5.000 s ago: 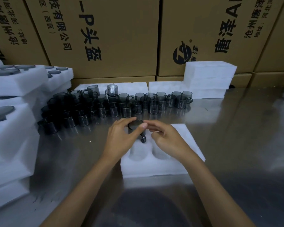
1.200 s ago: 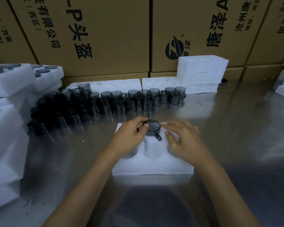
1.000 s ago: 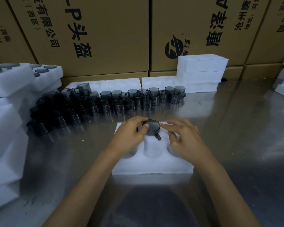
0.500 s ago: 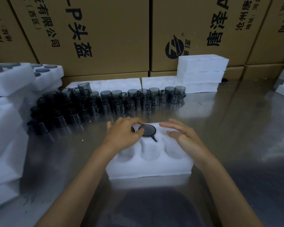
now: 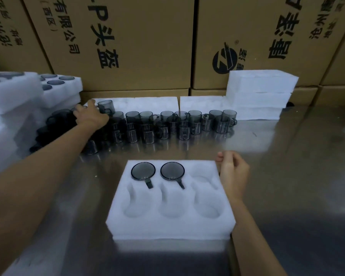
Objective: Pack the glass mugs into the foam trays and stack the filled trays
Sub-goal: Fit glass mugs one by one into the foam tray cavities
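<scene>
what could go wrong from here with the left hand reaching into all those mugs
The left hand reaches over the tightly packed cluster of smoked grey glass mugs toward one raised mug at the back, so the forearm could knock the neighbours over. The white foam tray has two mugs seated in its far row and four empty pockets; the right hand only rests beside it, so it may slide on the shiny metal table.

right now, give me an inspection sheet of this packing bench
surface: steel table, reflective
job's things: foam tray has six pockets; two mugs sit in the far row, four pockets empty; loose mugs clustered behind
clutter: filled trays stacked left, spare foam stack behind right
grippers: left hand reaches a raised mug; right hand rests beside the tray, fingers loosely curled
cables: nothing seen
surroundings: cardboard boxes behind
</scene>
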A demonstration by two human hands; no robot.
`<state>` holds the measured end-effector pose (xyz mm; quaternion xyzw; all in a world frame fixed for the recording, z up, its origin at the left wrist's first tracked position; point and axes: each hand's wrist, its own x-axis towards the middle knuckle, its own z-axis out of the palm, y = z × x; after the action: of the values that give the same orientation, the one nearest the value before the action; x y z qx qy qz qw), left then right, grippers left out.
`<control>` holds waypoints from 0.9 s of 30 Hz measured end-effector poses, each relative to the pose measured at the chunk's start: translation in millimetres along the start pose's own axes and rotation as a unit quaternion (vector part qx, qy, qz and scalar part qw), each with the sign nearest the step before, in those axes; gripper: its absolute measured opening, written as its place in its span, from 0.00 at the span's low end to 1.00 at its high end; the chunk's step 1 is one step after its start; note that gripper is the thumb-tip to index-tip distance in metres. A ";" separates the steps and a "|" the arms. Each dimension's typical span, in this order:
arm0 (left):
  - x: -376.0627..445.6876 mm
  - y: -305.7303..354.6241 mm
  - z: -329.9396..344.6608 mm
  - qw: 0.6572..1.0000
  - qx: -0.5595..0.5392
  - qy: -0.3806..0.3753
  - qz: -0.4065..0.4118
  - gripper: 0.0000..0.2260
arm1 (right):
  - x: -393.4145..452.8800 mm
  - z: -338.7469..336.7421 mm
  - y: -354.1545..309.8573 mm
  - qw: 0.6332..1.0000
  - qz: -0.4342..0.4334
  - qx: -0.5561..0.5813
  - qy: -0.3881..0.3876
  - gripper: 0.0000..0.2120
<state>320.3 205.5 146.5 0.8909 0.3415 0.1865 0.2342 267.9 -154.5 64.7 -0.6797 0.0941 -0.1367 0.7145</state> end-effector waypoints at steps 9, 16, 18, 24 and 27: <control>29.1 -20.9 27.9 0.995 -0.002 0.083 0.058 0.15 | 13.3 7.4 5.8 0.998 0.024 -0.050 -0.010 0.14; 7.0 -23.0 19.4 0.990 -0.019 0.123 0.070 0.15 | 11.1 4.3 1.0 0.998 0.019 -0.052 -0.027 0.18; -8.3 -18.3 13.9 0.985 -0.048 0.135 0.092 0.13 | 10.5 2.6 1.7 0.999 0.022 -0.031 -0.034 0.15; -77.6 11.6 -5.6 0.951 -0.176 0.100 0.235 0.12 | 9.0 -7.6 4.5 0.996 0.009 -0.012 -0.089 0.10; -127.0 28.4 -9.0 0.923 -0.258 0.041 0.283 0.15 | 5.4 -15.6 3.6 0.989 0.000 -0.053 -0.136 0.08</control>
<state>242.1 101.0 147.5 0.8509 0.0249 0.3629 0.3789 268.3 -170.9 60.5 -0.7288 0.0029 -0.0378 0.6837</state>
